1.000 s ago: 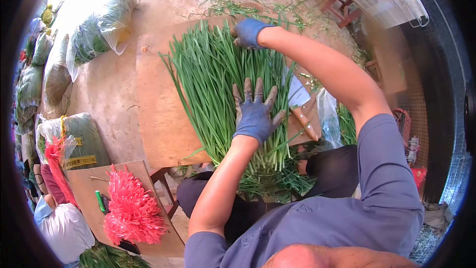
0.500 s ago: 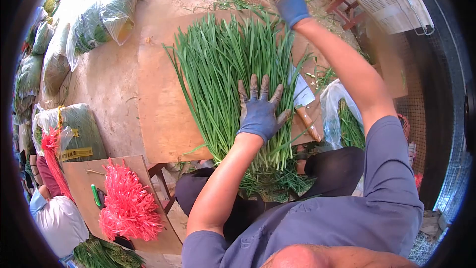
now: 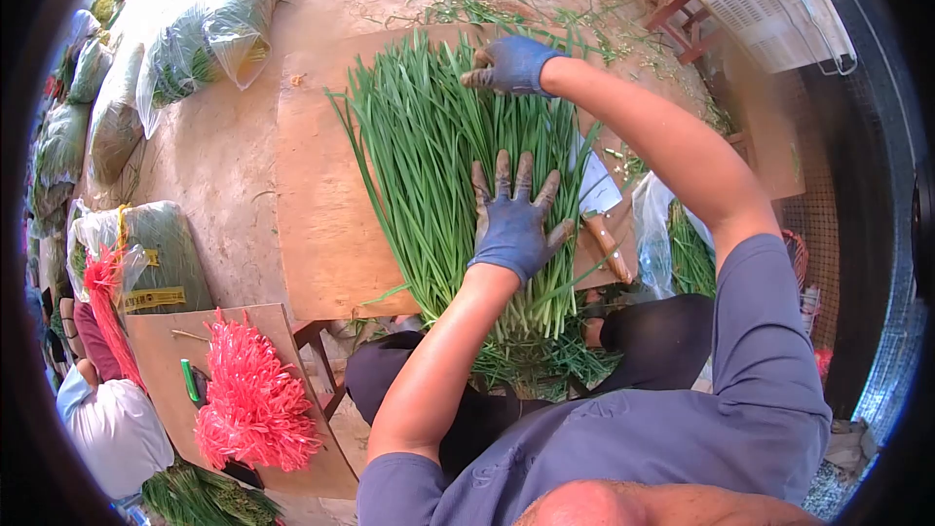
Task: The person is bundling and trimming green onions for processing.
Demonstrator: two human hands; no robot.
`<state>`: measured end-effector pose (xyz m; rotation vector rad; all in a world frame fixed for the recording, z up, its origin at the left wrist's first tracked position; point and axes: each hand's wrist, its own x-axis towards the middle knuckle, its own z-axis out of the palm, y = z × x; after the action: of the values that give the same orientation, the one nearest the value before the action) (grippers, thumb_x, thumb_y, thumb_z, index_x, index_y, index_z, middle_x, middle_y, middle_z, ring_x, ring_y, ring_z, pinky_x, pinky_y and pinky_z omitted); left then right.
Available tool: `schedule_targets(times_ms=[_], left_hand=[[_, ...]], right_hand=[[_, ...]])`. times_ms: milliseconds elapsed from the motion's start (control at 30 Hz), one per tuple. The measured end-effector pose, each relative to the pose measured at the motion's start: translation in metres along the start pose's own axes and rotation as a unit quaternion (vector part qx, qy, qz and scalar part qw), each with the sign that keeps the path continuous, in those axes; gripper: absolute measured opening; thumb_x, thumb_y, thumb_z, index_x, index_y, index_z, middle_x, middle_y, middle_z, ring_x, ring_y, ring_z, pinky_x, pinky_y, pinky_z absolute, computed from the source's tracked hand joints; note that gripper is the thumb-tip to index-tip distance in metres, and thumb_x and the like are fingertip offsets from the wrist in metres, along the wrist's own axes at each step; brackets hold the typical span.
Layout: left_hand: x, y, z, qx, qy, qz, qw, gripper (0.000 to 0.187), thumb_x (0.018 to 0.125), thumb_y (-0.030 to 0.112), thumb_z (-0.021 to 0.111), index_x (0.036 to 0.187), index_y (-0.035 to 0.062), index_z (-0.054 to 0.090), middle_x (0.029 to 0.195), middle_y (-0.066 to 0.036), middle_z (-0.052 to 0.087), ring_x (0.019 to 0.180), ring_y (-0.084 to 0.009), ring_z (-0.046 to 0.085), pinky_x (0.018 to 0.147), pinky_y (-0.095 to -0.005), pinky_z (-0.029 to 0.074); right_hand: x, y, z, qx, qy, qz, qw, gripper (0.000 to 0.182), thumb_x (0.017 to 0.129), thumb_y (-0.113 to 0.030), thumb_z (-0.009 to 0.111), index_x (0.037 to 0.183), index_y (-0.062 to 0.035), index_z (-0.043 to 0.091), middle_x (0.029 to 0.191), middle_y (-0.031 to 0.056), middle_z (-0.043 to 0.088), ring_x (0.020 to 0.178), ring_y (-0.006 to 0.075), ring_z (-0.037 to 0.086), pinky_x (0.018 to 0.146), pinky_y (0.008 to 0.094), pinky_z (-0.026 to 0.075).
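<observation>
A thick layer of garlic chives lies on a wooden board, pale stem ends towards me. My left hand, in a blue glove with dirty fingers, rests flat on the chives, fingers spread. Near the leaf tips, my right hand, gloved alike, hovers over or touches the leaves. Its fingers are loosely bent, thumb apart, and I see nothing held. A cleaver with a wooden handle lies to the right, its blade partly under leaves.
A plastic bag of greens stands at right. On a low board at left lie red plastic strips and a green-handled cutter. Bagged vegetables line the left. A white crate is at upper right; another person sits lower left.
My right hand has come back from beyond the board's far right corner to the chives' leaf tips. The left hand stays on the chives.
</observation>
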<state>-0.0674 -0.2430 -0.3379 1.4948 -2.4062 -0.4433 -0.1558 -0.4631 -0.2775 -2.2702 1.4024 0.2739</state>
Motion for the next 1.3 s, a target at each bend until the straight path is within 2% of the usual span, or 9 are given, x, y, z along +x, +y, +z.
schedule_targets(times_ms=[33, 267, 500, 600, 700, 933, 1033, 1167, 1300], left_hand=[[0.000, 0.000, 0.000, -0.001, -0.002, 0.000, 1.000, 0.068, 0.089, 0.062, 0.045, 0.145, 0.0242, 0.043, 0.156, -0.017, 0.026, 0.146, -0.0421, 0.014, 0.113, -0.0635, -0.007], [-0.002, -0.002, 0.001, -0.015, -0.002, 0.001, 1.000, 0.067, 0.089, 0.061, 0.045, 0.145, 0.0239, 0.043, 0.156, -0.018, 0.026, 0.146, -0.0417, 0.014, 0.114, -0.0630, -0.007], [-0.002, -0.002, 0.001, -0.015, -0.009, 0.000, 1.000, 0.068, 0.089, 0.062, 0.045, 0.145, 0.0234, 0.043, 0.156, -0.018, 0.026, 0.146, -0.0418, 0.013, 0.113, -0.0633, -0.008], [-0.003, -0.002, 0.001, -0.017, -0.005, -0.004, 1.000, 0.068, 0.089, 0.062, 0.044, 0.145, 0.0232, 0.043, 0.156, -0.017, 0.026, 0.146, -0.0421, 0.013, 0.113, -0.0636, -0.008], [-0.003, -0.002, 0.001, -0.024, -0.001, -0.004, 1.000, 0.068, 0.089, 0.062, 0.044, 0.145, 0.0229, 0.043, 0.156, -0.017, 0.026, 0.146, -0.0424, 0.012, 0.113, -0.0639, -0.008], [-0.002, -0.002, 0.000, -0.022, -0.006, -0.003, 1.000, 0.068, 0.090, 0.061, 0.044, 0.146, 0.0229, 0.042, 0.157, -0.018, 0.024, 0.146, -0.0421, 0.011, 0.113, -0.0637, -0.008], [-0.004, -0.002, 0.002, -0.025, -0.001, -0.002, 1.000, 0.068, 0.090, 0.061, 0.044, 0.146, 0.0228, 0.042, 0.157, -0.018, 0.024, 0.147, -0.0421, 0.011, 0.113, -0.0635, -0.008], [-0.002, -0.002, 0.004, -0.028, 0.004, -0.002, 1.000, 0.069, 0.090, 0.061, 0.044, 0.146, 0.0229, 0.041, 0.157, -0.018, 0.023, 0.147, -0.0421, 0.010, 0.113, -0.0631, -0.009], [-0.003, -0.001, 0.002, -0.029, 0.000, -0.004, 1.000, 0.069, 0.090, 0.061, 0.044, 0.146, 0.0231, 0.041, 0.157, -0.018, 0.022, 0.147, -0.0416, 0.010, 0.113, -0.0630, -0.008]], right_hand=[[0.002, -0.004, 0.001, 0.094, -0.084, 0.048, 0.991, 0.045, 0.089, -0.046, 0.056, 0.104, -0.0050, 0.068, 0.096, 0.0203, 0.069, 0.093, 0.0368, 0.066, 0.087, 0.0474, 0.050], [0.008, 0.004, 0.005, -0.028, 0.265, 0.031, 0.963, 0.037, 0.088, -0.039, 0.055, 0.102, -0.0073, 0.069, 0.105, 0.0195, 0.068, 0.099, 0.0357, 0.065, 0.086, 0.0471, 0.050], [0.025, -0.028, 0.025, -0.016, 0.030, -0.096, 0.995, 0.035, 0.083, -0.037, 0.061, 0.098, -0.0063, 0.068, 0.097, 0.0167, 0.069, 0.094, 0.0353, 0.065, 0.084, 0.0447, 0.049], [0.049, 0.003, 0.016, 0.004, 0.232, 0.010, 0.973, 0.037, 0.085, -0.037, 0.062, 0.099, -0.0040, 0.068, 0.098, 0.0174, 0.069, 0.094, 0.0347, 0.065, 0.084, 0.0436, 0.050], [0.053, 0.029, -0.015, 0.303, 0.198, 0.053, 0.931, 0.039, 0.089, -0.037, 0.060, 0.101, -0.0013, 0.066, 0.103, 0.0194, 0.068, 0.098, 0.0370, 0.064, 0.087, 0.0442, 0.050], [0.032, -0.004, -0.001, 0.079, 0.274, -0.024, 0.958, 0.038, 0.092, -0.034, 0.059, 0.108, -0.0010, 0.063, 0.101, 0.0184, 0.069, 0.094, 0.0365, 0.066, 0.085, 0.0444, 0.050], [0.052, 0.003, -0.008, 0.359, 0.165, 0.065, 0.916, 0.036, 0.093, -0.032, 0.056, 0.110, -0.0011, 0.062, 0.101, 0.0176, 0.069, 0.091, 0.0366, 0.066, 0.083, 0.0455, 0.050], [0.105, 0.090, -0.035, 0.199, 0.446, -0.005, 0.873, 0.033, 0.093, -0.029, 0.055, 0.099, 0.0016, 0.065, 0.087, 0.0155, 0.069, 0.078, 0.0280, 0.065, 0.075, 0.0388, 0.051], [0.088, 0.123, -0.103, -0.143, 0.536, 0.200, 0.808, 0.035, 0.097, -0.030, 0.039, 0.094, -0.0095, 0.067, 0.088, 0.0195, 0.068, 0.079, 0.0337, 0.067, 0.069, 0.0470, 0.051]])
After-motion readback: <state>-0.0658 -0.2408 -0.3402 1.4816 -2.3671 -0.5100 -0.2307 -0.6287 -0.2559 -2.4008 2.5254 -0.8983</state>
